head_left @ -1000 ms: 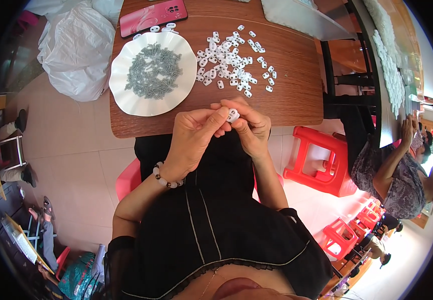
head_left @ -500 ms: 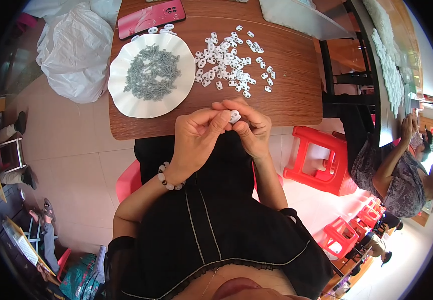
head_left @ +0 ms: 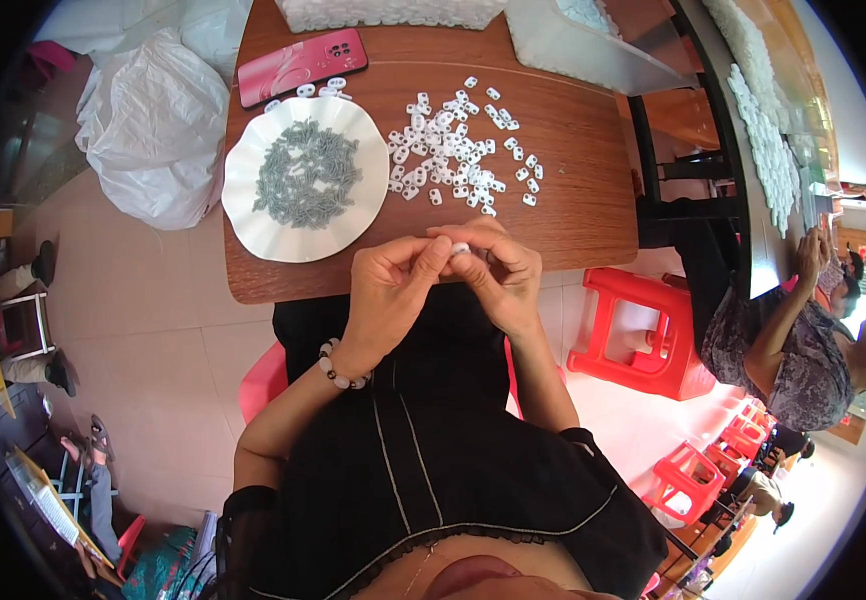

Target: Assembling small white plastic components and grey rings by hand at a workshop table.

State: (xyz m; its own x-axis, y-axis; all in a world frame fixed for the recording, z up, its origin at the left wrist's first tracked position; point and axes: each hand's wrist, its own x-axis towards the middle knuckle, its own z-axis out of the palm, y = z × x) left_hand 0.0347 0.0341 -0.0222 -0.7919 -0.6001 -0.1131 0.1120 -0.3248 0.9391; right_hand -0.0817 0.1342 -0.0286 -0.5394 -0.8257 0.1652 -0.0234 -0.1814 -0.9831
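Since a second ago the left hand (head_left: pixel 393 290) and right hand (head_left: pixel 498 275) have barely moved, fingertips of both still pinched together on one small white plastic piece (head_left: pixel 460 248) at the table's near edge, so the fiddling with it looks unfinished. Beyond the grip lies a loose scatter of white pieces (head_left: pixel 453 160), too many to count. Beyond and left sit one white plate (head_left: pixel 253 225) of grey parts (head_left: pixel 305 186) and one red phone (head_left: pixel 301 64).
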